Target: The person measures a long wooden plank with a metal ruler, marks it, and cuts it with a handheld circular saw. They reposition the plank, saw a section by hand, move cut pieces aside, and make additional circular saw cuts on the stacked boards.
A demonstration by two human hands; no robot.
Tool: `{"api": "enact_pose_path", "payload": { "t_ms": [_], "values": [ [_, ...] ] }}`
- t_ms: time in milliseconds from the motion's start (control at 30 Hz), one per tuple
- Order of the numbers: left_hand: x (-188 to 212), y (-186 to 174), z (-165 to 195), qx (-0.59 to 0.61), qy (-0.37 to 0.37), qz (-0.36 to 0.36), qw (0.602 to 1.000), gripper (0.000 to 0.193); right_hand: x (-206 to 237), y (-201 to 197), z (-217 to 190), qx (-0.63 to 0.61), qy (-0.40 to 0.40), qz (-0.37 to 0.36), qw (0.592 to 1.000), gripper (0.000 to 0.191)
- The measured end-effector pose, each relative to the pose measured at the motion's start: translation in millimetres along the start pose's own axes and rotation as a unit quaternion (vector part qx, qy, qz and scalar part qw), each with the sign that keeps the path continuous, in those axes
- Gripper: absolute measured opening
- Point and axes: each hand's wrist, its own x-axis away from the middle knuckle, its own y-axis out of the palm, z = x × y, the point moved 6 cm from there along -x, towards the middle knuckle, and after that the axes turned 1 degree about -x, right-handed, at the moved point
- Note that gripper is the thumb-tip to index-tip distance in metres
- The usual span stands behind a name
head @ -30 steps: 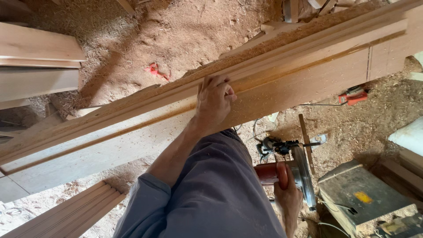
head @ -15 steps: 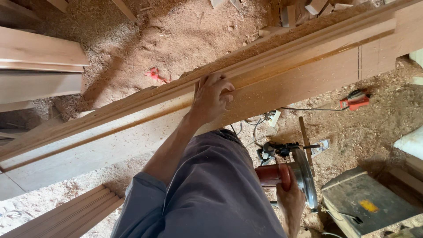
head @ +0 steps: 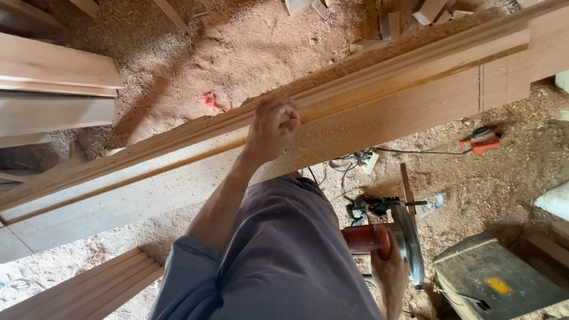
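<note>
A long moulded wooden plank (head: pixel 415 89) runs aslant across the view, dusted with sawdust. My left hand (head: pixel 274 125) is over its grooved upper edge, fingers curled into a loose fist, knuckles against the wood; I see nothing held in it. My left arm in a grey-blue sleeve reaches up from below. Low at the right, my right hand (head: pixel 388 274) grips the red handle of a circular saw (head: pixel 398 240), which hangs beside my leg below the plank with its round blade guard facing right.
The floor is thick with sawdust. Stacked planks (head: pixel 59 83) lie at the left and a moulded timber (head: pixel 83 290) at the lower left. A red power tool (head: pixel 480 141), a socket strip with cables (head: pixel 367 161) and a wooden box (head: pixel 498 284) lie at the right.
My left hand lay spread on the plank's edge before; its fingers have now curled into a fist. The saw in my right hand has barely moved.
</note>
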Motion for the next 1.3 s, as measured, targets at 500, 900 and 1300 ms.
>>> {"api": "enact_pose_path", "payload": {
  "t_ms": [500, 900, 1300],
  "values": [
    [38, -204, 104, -0.12, 0.295, 0.354, 0.879, 0.022, -6, -7, -13, 0.044, -0.015, 0.012, 0.999, 0.07],
    [59, -43, 76, -0.225, 0.169, 0.063, 0.958, 0.03, 2, -2, -15, 0.036, -0.038, 0.072, 0.996, 0.072],
    [-8, 46, 77, -0.129, 0.197, 0.068, 0.97, 0.014, -25, 7, 51, -0.036, 0.015, 0.075, 0.996, 0.074]
  ]
}}
